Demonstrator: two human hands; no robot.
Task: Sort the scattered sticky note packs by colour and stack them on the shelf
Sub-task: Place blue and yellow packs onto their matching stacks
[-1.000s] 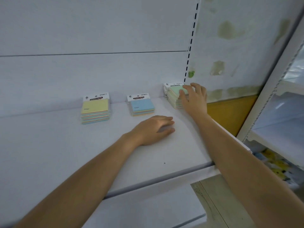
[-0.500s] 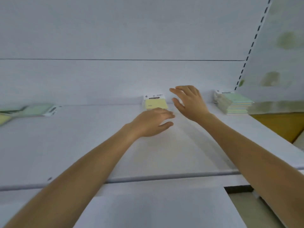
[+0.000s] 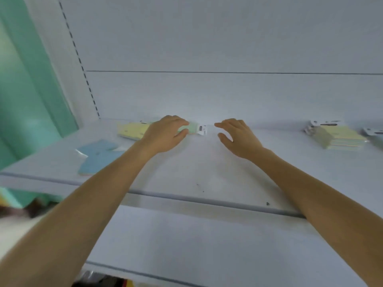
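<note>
On the white shelf (image 3: 207, 172), a green sticky note pack (image 3: 191, 128) with a white header lies near the back wall. My left hand (image 3: 165, 134) is on its left end, fingers over the far edge and thumb against the near edge. My right hand (image 3: 238, 138) hovers just right of the pack, open, not touching it. Partly under my left hand lies a yellow pack (image 3: 132, 129). Blue packs (image 3: 97, 156) lie loose near the shelf's left front. A stack topped by a yellow pack (image 3: 339, 136) stands at the right.
Another stack (image 3: 376, 137) is cut off by the right edge. A perforated upright (image 3: 83, 69) and a green panel (image 3: 31, 90) bound the shelf on the left. A lower shelf (image 3: 207, 245) juts out beneath my forearms. The picture is blurred.
My view has swung left, so the sorted stacks now sit at the right. Both hands moved left to the scattered packs. My left hand has come onto the green pack.
</note>
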